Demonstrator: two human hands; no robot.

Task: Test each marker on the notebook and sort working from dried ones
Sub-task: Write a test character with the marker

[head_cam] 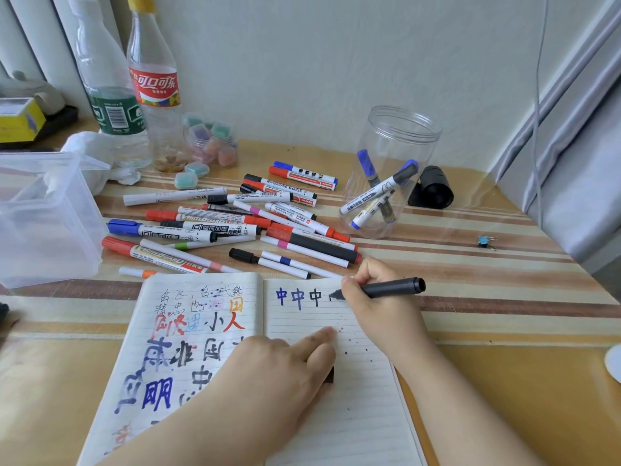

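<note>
Striped wooden desk (470,264) against a pale wall carries the work. Near the middle lies an open lined paper notebook (336,415), its right page showing three "中" characters in blue and black ink. On that page the right hand (379,297) pinches a slim black plastic marker (389,288), tip touching the paper beside a started stroke. It looks light, stiff and smooth, best held low on the barrel near the tip. Pressing the page flat, the left hand (285,368) has something small and black under its fingers, probably the cap. Beyond, a loose heap of capped markers (235,223) reads "WHITEBOARD MARKER"; a clear plastic jar (389,173) far right holds several more.
</note>
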